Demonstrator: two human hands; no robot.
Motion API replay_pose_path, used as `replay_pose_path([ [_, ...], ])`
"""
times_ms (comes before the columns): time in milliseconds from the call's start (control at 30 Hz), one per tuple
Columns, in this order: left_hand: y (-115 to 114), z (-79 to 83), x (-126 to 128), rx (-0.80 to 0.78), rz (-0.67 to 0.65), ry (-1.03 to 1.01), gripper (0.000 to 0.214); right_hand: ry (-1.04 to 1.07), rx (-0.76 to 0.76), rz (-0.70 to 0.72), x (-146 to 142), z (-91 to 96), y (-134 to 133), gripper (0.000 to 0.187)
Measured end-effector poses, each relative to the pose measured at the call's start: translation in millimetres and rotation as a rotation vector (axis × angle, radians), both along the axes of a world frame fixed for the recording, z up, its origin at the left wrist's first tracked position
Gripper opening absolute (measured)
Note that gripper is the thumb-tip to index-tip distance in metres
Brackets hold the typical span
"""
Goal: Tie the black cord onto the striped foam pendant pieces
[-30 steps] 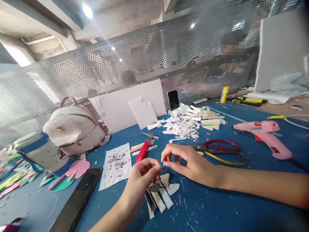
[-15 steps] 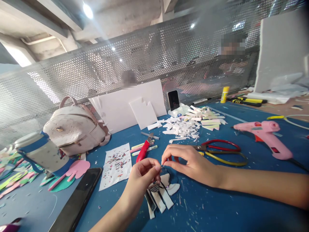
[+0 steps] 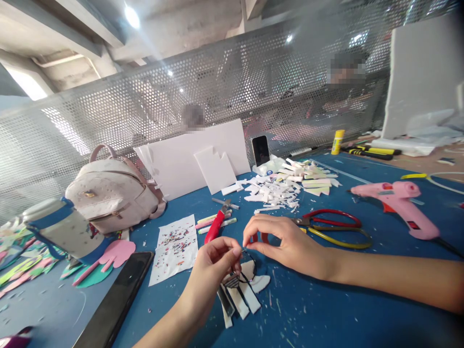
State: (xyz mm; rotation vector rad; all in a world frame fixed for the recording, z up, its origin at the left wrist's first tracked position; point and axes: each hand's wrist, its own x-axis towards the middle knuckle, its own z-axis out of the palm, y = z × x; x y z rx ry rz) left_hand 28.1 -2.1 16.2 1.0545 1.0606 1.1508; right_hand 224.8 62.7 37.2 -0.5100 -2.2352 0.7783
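My left hand is closed in a pinch on a thin black cord, which loops down to the right of the fingers. Thumb and forefinger of my right hand are pressed together close to the left fingertips, by the cord's upper end; whatever is between them is too small to make out. Beneath the left fingers is a small dark striped piece. White strips and a dark strip lie under it on the blue table, beside a rounded white piece.
Around my hands lie a red-handled cutter, red-and-yellow-handled scissors, a pink glue gun, a paper with colourful bits and a black phone. Further back are white scraps, a backpack and a tumbler.
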Motion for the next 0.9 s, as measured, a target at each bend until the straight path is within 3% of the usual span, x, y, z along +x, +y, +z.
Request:
replay_pose_path([
  [900,1.2,1.8,0.1,0.009,-0.005,0.011,0.028,0.017,-0.047,-0.044,-0.4,2.0,0.3,0.003],
])
